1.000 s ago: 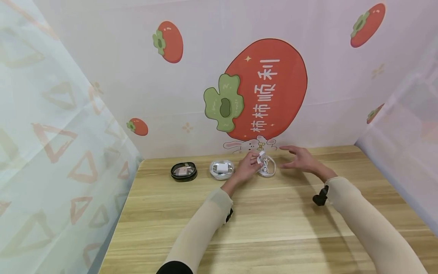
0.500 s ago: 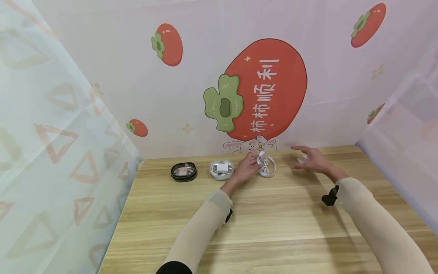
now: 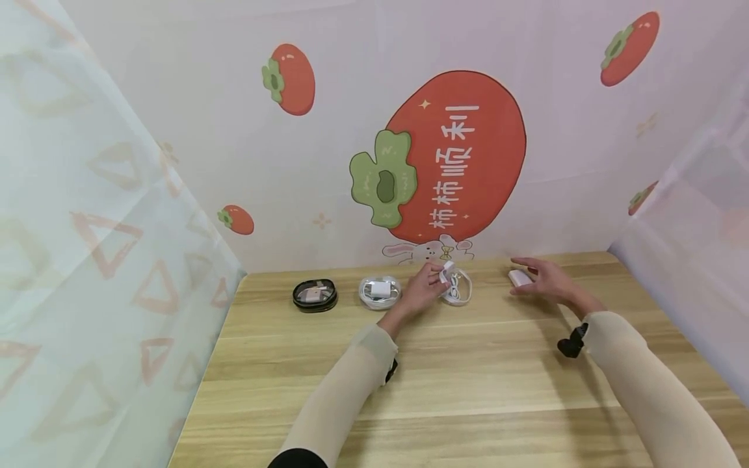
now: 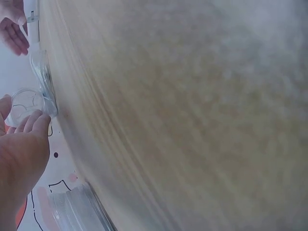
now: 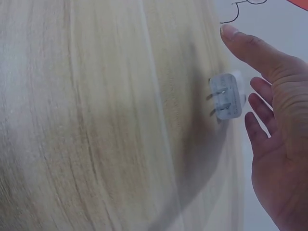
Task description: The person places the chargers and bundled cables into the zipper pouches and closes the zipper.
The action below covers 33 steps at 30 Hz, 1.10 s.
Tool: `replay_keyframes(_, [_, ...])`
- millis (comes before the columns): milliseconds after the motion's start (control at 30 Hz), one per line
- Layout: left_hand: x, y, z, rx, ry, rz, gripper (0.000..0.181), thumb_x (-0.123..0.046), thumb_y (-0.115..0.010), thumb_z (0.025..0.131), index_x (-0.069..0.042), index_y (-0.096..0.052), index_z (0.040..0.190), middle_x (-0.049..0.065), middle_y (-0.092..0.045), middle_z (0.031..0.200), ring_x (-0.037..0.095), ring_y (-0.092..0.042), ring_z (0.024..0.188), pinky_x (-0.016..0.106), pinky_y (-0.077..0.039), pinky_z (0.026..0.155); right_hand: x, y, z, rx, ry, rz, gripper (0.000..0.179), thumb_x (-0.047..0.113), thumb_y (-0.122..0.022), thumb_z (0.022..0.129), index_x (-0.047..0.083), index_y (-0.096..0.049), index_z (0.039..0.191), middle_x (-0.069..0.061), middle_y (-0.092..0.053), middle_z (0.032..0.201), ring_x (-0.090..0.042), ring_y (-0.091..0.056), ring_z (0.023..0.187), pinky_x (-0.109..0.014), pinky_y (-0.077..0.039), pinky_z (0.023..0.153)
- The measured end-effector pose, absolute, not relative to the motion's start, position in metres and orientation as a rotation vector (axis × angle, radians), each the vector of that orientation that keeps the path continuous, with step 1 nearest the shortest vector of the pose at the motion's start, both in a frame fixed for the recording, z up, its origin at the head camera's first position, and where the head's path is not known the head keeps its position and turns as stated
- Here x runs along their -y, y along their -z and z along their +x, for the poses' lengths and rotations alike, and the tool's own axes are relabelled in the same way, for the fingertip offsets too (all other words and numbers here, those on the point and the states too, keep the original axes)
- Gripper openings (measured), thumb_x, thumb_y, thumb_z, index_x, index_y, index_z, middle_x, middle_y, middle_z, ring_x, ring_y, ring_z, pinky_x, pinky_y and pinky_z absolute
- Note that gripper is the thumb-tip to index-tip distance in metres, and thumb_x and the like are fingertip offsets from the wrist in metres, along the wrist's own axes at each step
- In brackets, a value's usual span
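With its thumb and fingers my left hand [image 3: 422, 287] holds a clear round case lid [image 4: 19, 101], tilted up beside the case with a coiled white cable [image 3: 458, 286]. Part of this lid is hidden by the fingers. Further right my right hand [image 3: 545, 281] hovers with thumb and fingers spread around a white charger plug [image 3: 519, 278]. In the right wrist view that plug [image 5: 226, 96] shows two metal prongs, and a gap separates it from the thumb.
Left of the hands lie a clear round case with a white plug [image 3: 380, 290] and a black-rimmed round case [image 3: 315, 295]. All sit near the back of the wooden table [image 3: 421, 403], before a persimmon-printed backdrop [image 3: 462, 156].
My right hand has moved right, away from the cable case. A white plug now shows on the table between its spread thumb and fingers. The left hand stays where it was.
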State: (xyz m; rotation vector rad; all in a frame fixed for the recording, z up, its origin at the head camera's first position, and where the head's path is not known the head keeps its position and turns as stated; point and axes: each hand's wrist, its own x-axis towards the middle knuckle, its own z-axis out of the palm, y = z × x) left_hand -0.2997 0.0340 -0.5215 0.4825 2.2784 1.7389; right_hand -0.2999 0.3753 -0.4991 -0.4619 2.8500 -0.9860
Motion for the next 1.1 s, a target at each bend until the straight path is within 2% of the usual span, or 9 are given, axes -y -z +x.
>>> replay_keyframes(200, [-0.033, 0.521, -0.298, -2.287, -1.724, 0.490, 0.036, -0.015, -0.065, 0.107, -0.010, -0.054, 0.141, 0.014, -0.060, 0.152, 0.023, -0.058, 0.141, 0.034, -0.053, 0.110, -0.378, 0.506, -0.299, -2.857, 0.992, -0.472, 0.079, 0.026, -0.088, 0.090, -0.006, -0.051, 0.152, -0.036, -0.049, 0.153, -0.055, -0.053, 0.134, -0.061, -0.050, 0.103])
replay_keyframes(300, [-0.033, 0.520, -0.297, -2.285, -1.719, 0.501, 0.037, -0.015, -0.064, 0.107, -0.010, -0.053, 0.142, 0.015, -0.058, 0.153, 0.024, -0.057, 0.142, 0.035, -0.052, 0.110, -0.380, 0.508, -0.298, -2.866, 0.995, -0.494, 0.074, 0.022, -0.087, 0.091, -0.008, -0.053, 0.149, -0.036, -0.055, 0.147, -0.048, -0.060, 0.123, -0.046, -0.054, 0.092])
replay_keyframes(367, [-0.033, 0.519, -0.296, -2.287, -1.713, 0.503, 0.036, -0.015, -0.064, 0.107, -0.010, -0.052, 0.142, 0.015, -0.058, 0.153, 0.024, -0.056, 0.142, 0.035, -0.052, 0.110, -0.381, 0.510, -0.298, -2.864, 1.002, -0.488, 0.071, 0.020, -0.086, 0.091, -0.007, -0.055, 0.148, -0.035, -0.057, 0.144, -0.044, -0.061, 0.118, -0.035, -0.052, 0.088])
replay_keyframes(500, [-0.032, 0.518, -0.295, -2.291, -1.708, 0.495, 0.036, -0.015, -0.064, 0.107, -0.010, -0.053, 0.142, 0.015, -0.058, 0.153, 0.024, -0.057, 0.142, 0.034, -0.052, 0.110, -0.383, 0.513, -0.298, -2.852, 1.029, -0.474, 0.069, 0.018, -0.086, 0.091, -0.007, -0.056, 0.147, -0.035, -0.059, 0.143, -0.043, -0.063, 0.118, -0.025, -0.050, 0.084])
replay_keyframes(800, [-0.033, 0.522, -0.297, -2.282, -1.719, 0.484, 0.037, -0.014, -0.065, 0.106, -0.009, -0.053, 0.141, 0.014, -0.059, 0.153, 0.022, -0.057, 0.142, 0.032, -0.052, 0.110, -0.382, 0.517, -0.299, -2.877, 1.014, -0.451, 0.061, 0.022, -0.085, 0.092, -0.006, -0.062, 0.141, -0.034, -0.062, 0.138, -0.042, -0.064, 0.115, -0.031, -0.051, 0.085])
replay_keyframes(1100, [-0.033, 0.521, -0.296, -2.294, -1.714, 0.486, 0.036, -0.015, -0.065, 0.107, -0.009, -0.053, 0.141, 0.015, -0.059, 0.152, 0.023, -0.057, 0.141, 0.033, -0.052, 0.110, -0.381, 0.515, -0.299, -2.904, 1.011, -0.381, 0.060, 0.026, -0.088, 0.090, -0.006, -0.067, 0.135, -0.033, -0.067, 0.130, -0.041, -0.067, 0.111, -0.028, -0.052, 0.081])
